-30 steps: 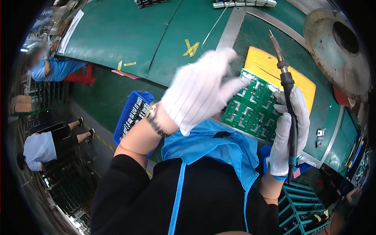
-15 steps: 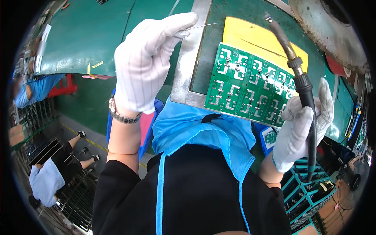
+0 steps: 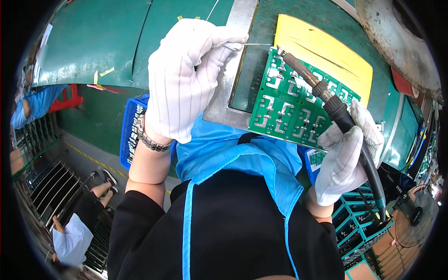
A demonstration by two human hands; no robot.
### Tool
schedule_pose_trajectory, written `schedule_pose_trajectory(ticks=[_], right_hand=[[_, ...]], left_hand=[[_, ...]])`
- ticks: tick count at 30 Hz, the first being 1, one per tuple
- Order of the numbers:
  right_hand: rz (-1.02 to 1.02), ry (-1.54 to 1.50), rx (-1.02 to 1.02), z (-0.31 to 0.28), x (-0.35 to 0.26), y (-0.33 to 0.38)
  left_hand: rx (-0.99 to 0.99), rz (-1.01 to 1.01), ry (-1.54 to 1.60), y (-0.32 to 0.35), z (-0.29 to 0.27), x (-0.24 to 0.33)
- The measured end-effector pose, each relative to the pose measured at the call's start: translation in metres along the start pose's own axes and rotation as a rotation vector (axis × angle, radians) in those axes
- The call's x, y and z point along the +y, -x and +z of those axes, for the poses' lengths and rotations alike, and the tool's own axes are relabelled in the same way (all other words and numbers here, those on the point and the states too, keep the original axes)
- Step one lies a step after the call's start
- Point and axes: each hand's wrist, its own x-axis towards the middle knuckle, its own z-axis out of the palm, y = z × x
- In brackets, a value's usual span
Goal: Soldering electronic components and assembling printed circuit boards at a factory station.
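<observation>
My left hand (image 3: pixel 186 77), in a white glove, pinches a thin length of solder wire (image 3: pixel 259 44) that points right toward a corner of the circuit board. In my gloved right hand (image 3: pixel 350 151) is a soldering iron (image 3: pixel 326 95), its fingers wrapped round the black handle. The iron's tip is at the board's upper left corner, close to the wire's end; whether they touch is too small to tell. The green circuit board (image 3: pixel 280 111), with rows of silvery pads, rests against a yellow pad (image 3: pixel 322 46). My right hand hides the board's lower right corner.
A metal frame edge (image 3: pixel 224 105) borders the green work surface (image 3: pixel 93 42). A large round metal piece (image 3: pixel 401 42) overhangs the upper right. Blue bins (image 3: pixel 125 154) stand below the table, a teal rack (image 3: pixel 359 224) and a fan (image 3: pixel 415 214) at lower right. Another person (image 3: pixel 74 238) is at lower left.
The soldering iron has swung left and down, its tip now at the board's upper left corner. My left hand has moved slightly right and down, bringing the solder wire close to the tip.
</observation>
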Motion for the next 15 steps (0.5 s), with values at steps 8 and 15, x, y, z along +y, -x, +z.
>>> schedule_pose_trajectory(ticks=[8,15], right_hand=[[0.046,-0.042,0.093,0.004,0.002,-0.004],[0.116,-0.114,0.028,0.003,-0.001,-0.003]], left_hand=[[-0.13,0.046,-0.055,-0.006,0.005,0.001],[-0.238,0.206,-0.022,-0.015,0.008,0.0]])
